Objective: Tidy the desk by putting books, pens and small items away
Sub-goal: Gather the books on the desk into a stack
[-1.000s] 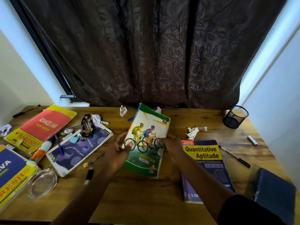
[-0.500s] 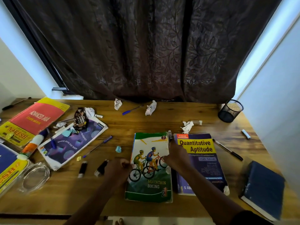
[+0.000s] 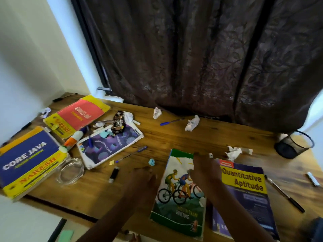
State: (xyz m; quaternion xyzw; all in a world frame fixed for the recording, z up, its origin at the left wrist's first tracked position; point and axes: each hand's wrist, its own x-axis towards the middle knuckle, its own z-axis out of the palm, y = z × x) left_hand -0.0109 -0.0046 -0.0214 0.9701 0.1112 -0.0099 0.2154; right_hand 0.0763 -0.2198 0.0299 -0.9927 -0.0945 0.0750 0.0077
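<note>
Mountain Biking book (image 3: 178, 194) lies flat near the desk's (image 3: 174, 137) front edge, just left of the Quantitative Aptitude book (image 3: 244, 193), edges roughly parallel; looks like it's being lined up beside that book to start a pile. Right hand (image 3: 204, 172) rests on the Mountain Biking cover, fingers fairly straight toward its top right corner, likely pressing it flat. Left hand (image 3: 143, 180) sits on the desk just left of the book; motion blur, so whether it's spread or curled can't be told. Head view only: Quantitative Aptitude's lower part is hidden by the right forearm. Well right of it, mesh pen cup (image 3: 293, 145).
</note>
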